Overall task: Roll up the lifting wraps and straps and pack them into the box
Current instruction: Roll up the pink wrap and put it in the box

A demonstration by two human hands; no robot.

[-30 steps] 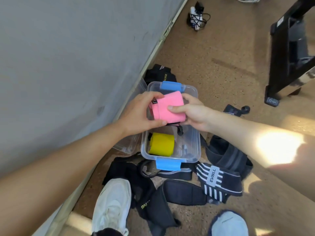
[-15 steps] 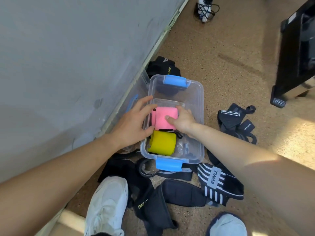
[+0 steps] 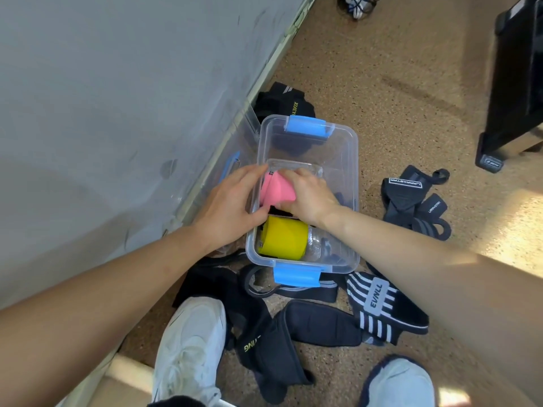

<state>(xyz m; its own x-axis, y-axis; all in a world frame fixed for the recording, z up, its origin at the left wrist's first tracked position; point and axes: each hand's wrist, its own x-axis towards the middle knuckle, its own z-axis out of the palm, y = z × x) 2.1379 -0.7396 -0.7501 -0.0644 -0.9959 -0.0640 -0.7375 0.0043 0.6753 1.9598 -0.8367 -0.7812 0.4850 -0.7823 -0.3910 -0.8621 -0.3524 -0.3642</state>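
**Speckled brown floor by the grey wall, pink roll in the box**

The speckled brown floor [image 3: 382, 98] ran along a grey wall [image 3: 117, 98], and the clear plastic box [image 3: 351, 183] with blue latches sat right at the foot of it. Inside, at the near end, a rolled yellow wrap [image 3: 283, 242] lay on its side. Just past it was the rolled pink wrap [image 3: 277, 189], down inside the box and held from both sides. The left hand [image 3: 232, 207] had its thumb and fingers curled round the roll's left side. The right hand [image 3: 308, 198] gripped it from the right, fingers over the top.

Unpacked stuff was all around on the floor. A black-and-white striped wrap [image 3: 379, 301] and black padded straps [image 3: 308, 324] lay in front of the box, grey straps [image 3: 411, 198] well off to the right, and another black wrap [image 3: 283, 102] just behind it. A white shoe [image 3: 191, 348] was planted near the padded straps.
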